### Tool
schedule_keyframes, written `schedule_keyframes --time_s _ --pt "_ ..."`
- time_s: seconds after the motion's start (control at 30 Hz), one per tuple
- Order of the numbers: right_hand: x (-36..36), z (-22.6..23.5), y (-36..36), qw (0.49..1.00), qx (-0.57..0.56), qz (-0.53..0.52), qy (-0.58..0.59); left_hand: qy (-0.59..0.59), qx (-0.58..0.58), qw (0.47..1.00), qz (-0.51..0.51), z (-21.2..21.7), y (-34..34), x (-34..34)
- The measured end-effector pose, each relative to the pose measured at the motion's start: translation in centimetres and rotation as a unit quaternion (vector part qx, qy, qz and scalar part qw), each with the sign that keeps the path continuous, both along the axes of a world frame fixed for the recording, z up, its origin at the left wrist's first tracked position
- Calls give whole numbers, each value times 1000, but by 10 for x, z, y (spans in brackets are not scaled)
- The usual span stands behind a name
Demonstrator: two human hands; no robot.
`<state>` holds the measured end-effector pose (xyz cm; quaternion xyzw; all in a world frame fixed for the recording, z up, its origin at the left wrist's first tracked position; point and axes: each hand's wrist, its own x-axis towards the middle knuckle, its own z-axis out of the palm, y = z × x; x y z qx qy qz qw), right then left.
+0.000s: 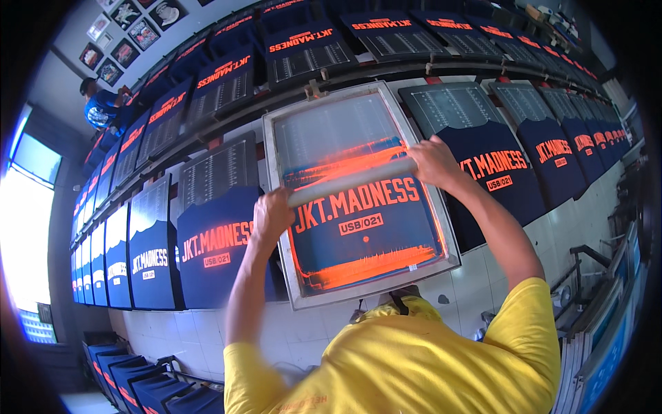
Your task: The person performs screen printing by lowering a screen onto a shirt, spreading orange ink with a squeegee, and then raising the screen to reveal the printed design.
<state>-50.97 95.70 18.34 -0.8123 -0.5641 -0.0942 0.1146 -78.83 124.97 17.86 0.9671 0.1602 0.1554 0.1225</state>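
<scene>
Your left fingers and right fingers clasp one smooth grey bar over one rectangular metal frame.

Small, dark rectangular pictures hang on a pale wall. At upper left is a person in a blue shirt; a tall window (glaring white) stands far left.

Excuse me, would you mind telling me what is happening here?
The person's left hand and right hand grip opposite ends of a long grey squeegee across a framed screen. Orange ink streaks the screen on both sides of the squeegee. Printed dark blue fabric pieces lie on boards either side.
</scene>
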Motion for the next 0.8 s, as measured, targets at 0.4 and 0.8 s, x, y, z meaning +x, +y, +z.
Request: schedule_keyframes --time_s 0.4,0.8 --pt "-166 -64 -127 998 58 1 7 12 -25 1000 8 -48 -131 -150" --pt "-217 -77 -151 998 -3 -40 45 86 -19 996 -24 -88 -167 -190"
